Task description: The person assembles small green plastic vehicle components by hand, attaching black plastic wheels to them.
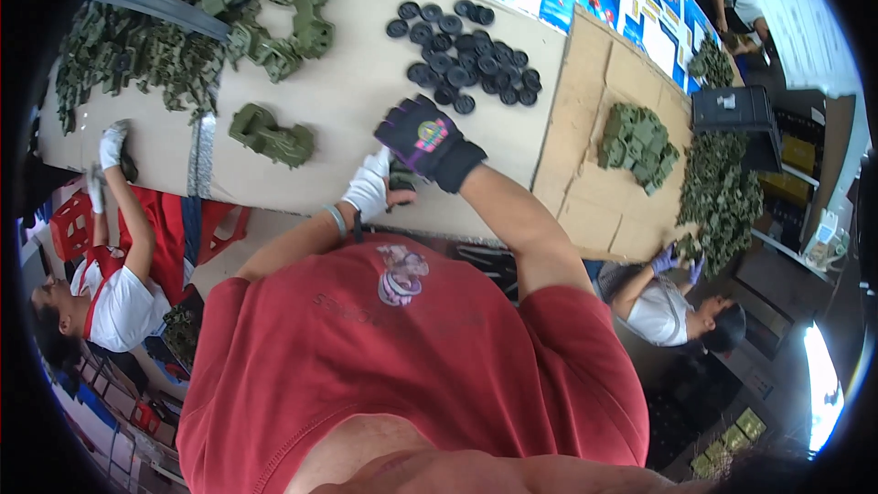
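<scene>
My left hand (368,185), in a white glove with a bare thumb showing, is closed on an olive-green plastic toy vehicle part (401,176) close to the table's near edge. My right hand (426,139) wears a dark fingerless glove with purple trim and a round emblem. Its fingers curl down right above that part, and whatever they grip is hidden under the glove. Beyond it lies a spread of small black toy wheels (466,59). To the left rests a single olive-green toy vehicle body (271,135).
More green vehicle bodies (311,18) and a heap of green parts (137,55) fill the far left. On the right, a cardboard sheet (576,137) carries stacked green parts (638,146). Co-workers sit at both sides, one with white gloves (112,144), another with purple gloves (666,261).
</scene>
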The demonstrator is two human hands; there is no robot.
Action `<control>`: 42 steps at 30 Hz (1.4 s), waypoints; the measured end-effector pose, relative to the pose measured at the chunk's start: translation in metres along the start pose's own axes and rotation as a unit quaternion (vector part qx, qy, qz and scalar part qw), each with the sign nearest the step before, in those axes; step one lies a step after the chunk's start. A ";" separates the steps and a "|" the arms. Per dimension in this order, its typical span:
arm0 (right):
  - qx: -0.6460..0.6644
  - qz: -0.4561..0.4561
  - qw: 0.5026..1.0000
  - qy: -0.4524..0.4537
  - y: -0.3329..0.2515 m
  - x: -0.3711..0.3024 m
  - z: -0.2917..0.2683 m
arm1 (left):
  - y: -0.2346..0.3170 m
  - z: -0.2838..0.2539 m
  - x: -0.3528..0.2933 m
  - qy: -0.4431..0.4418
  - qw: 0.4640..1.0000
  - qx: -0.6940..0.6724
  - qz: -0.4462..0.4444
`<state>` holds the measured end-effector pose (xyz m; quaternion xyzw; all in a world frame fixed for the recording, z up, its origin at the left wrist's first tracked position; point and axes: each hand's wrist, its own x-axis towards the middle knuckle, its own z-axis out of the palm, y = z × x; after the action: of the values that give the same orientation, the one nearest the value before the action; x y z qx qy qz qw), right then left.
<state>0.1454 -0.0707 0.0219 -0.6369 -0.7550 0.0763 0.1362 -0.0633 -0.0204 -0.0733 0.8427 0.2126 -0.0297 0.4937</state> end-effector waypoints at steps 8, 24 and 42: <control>0.088 0.348 0.922 0.144 0.004 0.002 0.036 | 0.011 -0.008 -0.002 -0.072 0.996 0.034 -0.050; 0.291 0.435 0.725 0.448 0.018 -0.025 -0.001 | 0.051 -0.100 0.013 0.052 0.949 -0.310 -0.005; -0.050 0.672 0.712 0.199 0.044 -0.311 -0.086 | -0.082 -0.329 0.160 0.244 0.952 0.114 0.146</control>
<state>0.2606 -0.3739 0.0575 -0.9825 -0.0863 -0.0183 0.1641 -0.0022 0.3449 -0.0137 0.8970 0.1966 0.2247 0.3261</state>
